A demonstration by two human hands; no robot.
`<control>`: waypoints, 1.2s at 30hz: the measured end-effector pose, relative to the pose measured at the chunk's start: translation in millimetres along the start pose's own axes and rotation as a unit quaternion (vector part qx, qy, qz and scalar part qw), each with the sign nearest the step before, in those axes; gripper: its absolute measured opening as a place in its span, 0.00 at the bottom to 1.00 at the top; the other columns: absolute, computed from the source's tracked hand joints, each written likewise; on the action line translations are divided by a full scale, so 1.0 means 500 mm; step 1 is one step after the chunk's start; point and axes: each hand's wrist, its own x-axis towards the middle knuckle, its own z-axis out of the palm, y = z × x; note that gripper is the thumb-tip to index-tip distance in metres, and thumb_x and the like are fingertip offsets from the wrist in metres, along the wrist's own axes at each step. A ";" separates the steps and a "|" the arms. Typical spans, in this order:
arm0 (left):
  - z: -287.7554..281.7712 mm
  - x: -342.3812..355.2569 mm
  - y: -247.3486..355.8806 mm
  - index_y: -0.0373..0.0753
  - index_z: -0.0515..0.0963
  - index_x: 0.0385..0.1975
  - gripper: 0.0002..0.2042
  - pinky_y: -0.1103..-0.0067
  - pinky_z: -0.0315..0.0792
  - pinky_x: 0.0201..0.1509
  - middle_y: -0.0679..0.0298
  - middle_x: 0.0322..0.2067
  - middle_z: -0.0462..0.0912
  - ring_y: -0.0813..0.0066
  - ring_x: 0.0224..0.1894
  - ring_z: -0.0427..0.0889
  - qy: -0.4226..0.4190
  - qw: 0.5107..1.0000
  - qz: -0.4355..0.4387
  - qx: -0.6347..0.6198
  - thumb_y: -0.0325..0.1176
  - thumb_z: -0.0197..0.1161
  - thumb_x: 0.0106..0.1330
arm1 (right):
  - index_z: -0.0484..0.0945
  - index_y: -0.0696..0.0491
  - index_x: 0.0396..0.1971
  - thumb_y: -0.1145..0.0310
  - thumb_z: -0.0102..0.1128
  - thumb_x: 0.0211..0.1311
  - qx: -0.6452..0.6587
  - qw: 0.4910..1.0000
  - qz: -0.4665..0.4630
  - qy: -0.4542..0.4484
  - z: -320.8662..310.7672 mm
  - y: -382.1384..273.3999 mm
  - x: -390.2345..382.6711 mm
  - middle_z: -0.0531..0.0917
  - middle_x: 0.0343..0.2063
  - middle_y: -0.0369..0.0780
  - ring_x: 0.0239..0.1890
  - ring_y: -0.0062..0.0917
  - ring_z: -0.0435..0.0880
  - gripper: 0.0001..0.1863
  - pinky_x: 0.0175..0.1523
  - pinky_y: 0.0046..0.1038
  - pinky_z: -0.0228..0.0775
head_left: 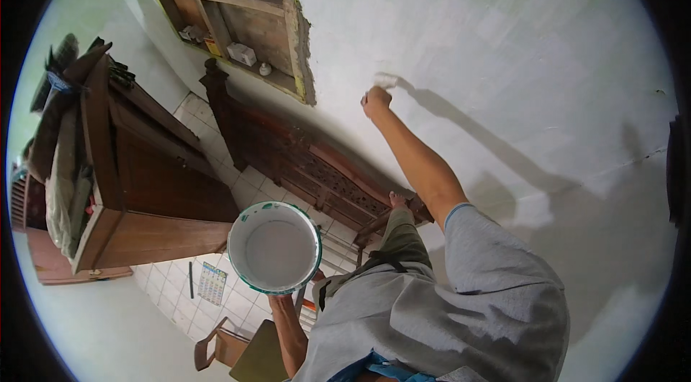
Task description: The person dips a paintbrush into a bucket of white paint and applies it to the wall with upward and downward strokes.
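Observation:
My right arm reaches out to the pale wall, and my right hand is closed around what looks like a paintbrush. Its whitish head is against the wall, right of the window frame; the handle is hidden in my fist. Low on the left, my left hand holds up a round bucket of whitish paint from below. Green smears mark the bucket's rim. Most of that hand's fingers are hidden beneath the bucket.
My bare foot is by a carved wooden bed frame along the wall. A wooden cabinet with bundles on top stands left. Small boxes sit in the window opening. Below are a chair and tiled floor.

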 end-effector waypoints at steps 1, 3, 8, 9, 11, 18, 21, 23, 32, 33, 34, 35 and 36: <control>-0.001 0.004 -0.002 0.37 0.68 0.47 0.25 0.61 0.65 0.52 0.57 0.46 0.71 0.58 0.48 0.70 -0.002 1.000 0.003 -0.002 0.51 0.50 0.57 | 0.67 0.57 0.22 0.74 0.41 0.54 -0.006 0.999 -0.023 -0.025 0.041 -0.038 -0.038 0.71 0.16 0.39 0.15 0.23 0.68 0.06 0.16 0.24 0.54; -0.001 -0.006 -0.005 0.37 0.68 0.47 0.25 0.61 0.65 0.52 0.57 0.46 0.72 0.58 0.48 0.70 0.000 1.000 -0.002 -0.004 0.51 0.50 0.57 | 0.66 0.58 0.20 0.74 0.40 0.55 0.019 0.995 -0.048 -0.085 0.076 -0.101 -0.133 0.69 0.13 0.37 0.10 0.21 0.64 0.07 0.12 0.23 0.50; 0.002 -0.005 -0.014 0.37 0.68 0.47 0.25 0.61 0.65 0.53 0.57 0.46 0.72 0.58 0.48 0.70 -0.011 1.000 -0.012 -0.023 0.51 0.49 0.57 | 0.67 0.56 0.22 0.66 0.43 0.58 -0.224 0.882 -0.343 -0.230 0.134 -0.247 -0.318 0.67 0.13 0.34 0.12 0.17 0.64 0.10 0.14 0.21 0.53; 0.002 -0.001 -0.017 0.37 0.68 0.47 0.25 0.61 0.65 0.53 0.57 0.46 0.72 0.58 0.48 0.70 -0.013 0.999 -0.015 -0.025 0.51 0.49 0.57 | 0.68 0.55 0.24 0.65 0.44 0.59 -0.277 0.821 -0.435 -0.245 0.135 -0.277 -0.340 0.67 0.15 0.33 0.11 0.14 0.63 0.09 0.13 0.17 0.53; 0.005 0.002 -0.019 0.37 0.68 0.47 0.25 0.61 0.65 0.53 0.57 0.46 0.72 0.58 0.48 0.70 -0.014 0.999 -0.022 -0.032 0.51 0.49 0.57 | 0.70 0.56 0.24 0.66 0.45 0.58 -0.274 0.797 -0.464 -0.272 0.136 -0.314 -0.378 0.68 0.14 0.33 0.12 0.14 0.64 0.10 0.14 0.17 0.55; 0.043 -0.005 -0.010 0.37 0.68 0.48 0.26 0.60 0.64 0.53 0.57 0.47 0.71 0.57 0.48 0.69 -0.036 0.995 -0.055 -0.068 0.52 0.49 0.57 | 0.74 0.55 0.35 0.68 0.50 0.54 -0.542 0.709 -0.356 -0.278 0.100 -0.332 -0.476 0.75 0.19 0.39 0.18 0.23 0.72 0.10 0.21 0.26 0.64; 0.036 -0.011 0.002 0.37 0.68 0.48 0.28 0.60 0.63 0.53 0.57 0.47 0.71 0.57 0.49 0.69 -0.043 0.993 -0.072 -0.087 0.53 0.49 0.55 | 0.69 0.51 0.44 0.65 0.43 0.56 -0.659 0.427 -0.599 -0.158 0.146 -0.438 -0.473 0.72 0.45 0.49 0.47 0.43 0.71 0.16 0.50 0.42 0.63; 0.025 -0.010 0.004 0.37 0.68 0.48 0.29 0.59 0.63 0.53 0.57 0.48 0.70 0.57 0.49 0.68 -0.043 0.991 -0.079 -0.096 0.54 0.49 0.55 | 0.66 0.54 0.44 0.65 0.43 0.56 -0.645 0.351 -0.678 -0.023 0.205 -0.520 -0.503 0.73 0.39 0.53 0.42 0.49 0.71 0.16 0.46 0.46 0.63; 0.037 -0.048 -0.007 0.36 0.68 0.46 0.23 0.62 0.68 0.49 0.56 0.45 0.72 0.60 0.45 0.71 -0.061 0.997 -0.025 -0.035 0.49 0.52 0.57 | 0.74 0.58 0.35 0.70 0.46 0.52 -0.648 0.143 -0.725 0.185 0.442 -0.649 -0.705 0.78 0.33 0.48 0.38 0.36 0.77 0.12 0.32 0.35 0.71; 0.026 -0.045 -0.007 0.36 0.68 0.45 0.23 0.62 0.69 0.48 0.56 0.44 0.72 0.60 0.45 0.71 -0.049 0.999 -0.012 -0.015 0.49 0.52 0.58 | 0.75 0.57 0.35 0.69 0.46 0.53 -0.658 0.218 -0.700 0.173 0.461 -0.622 -0.710 0.78 0.35 0.47 0.39 0.35 0.77 0.13 0.32 0.35 0.71; 0.006 -0.036 -0.007 0.36 0.68 0.45 0.23 0.62 0.69 0.48 0.56 0.44 0.72 0.60 0.45 0.71 -0.044 0.999 -0.003 -0.007 0.49 0.52 0.58 | 0.75 0.57 0.36 0.67 0.46 0.53 -0.661 0.292 -0.672 0.159 0.476 -0.597 -0.720 0.78 0.36 0.46 0.40 0.35 0.77 0.13 0.33 0.35 0.71; -0.016 -0.029 -0.006 0.36 0.68 0.45 0.23 0.62 0.69 0.48 0.56 0.44 0.72 0.60 0.45 0.72 -0.037 0.999 0.007 0.002 0.49 0.51 0.58 | 0.75 0.54 0.38 0.64 0.46 0.54 -0.701 0.278 -0.650 0.098 0.458 -0.551 -0.702 0.77 0.41 0.43 0.43 0.36 0.76 0.15 0.34 0.38 0.71; -0.053 -0.008 -0.007 0.36 0.68 0.46 0.26 0.60 0.69 0.47 0.56 0.44 0.72 0.58 0.45 0.71 -0.012 1.000 0.011 0.003 0.52 0.49 0.57 | 0.75 0.52 0.39 0.65 0.47 0.53 -0.696 0.347 -0.622 0.089 0.461 -0.513 -0.653 0.77 0.42 0.42 0.42 0.36 0.76 0.14 0.33 0.43 0.69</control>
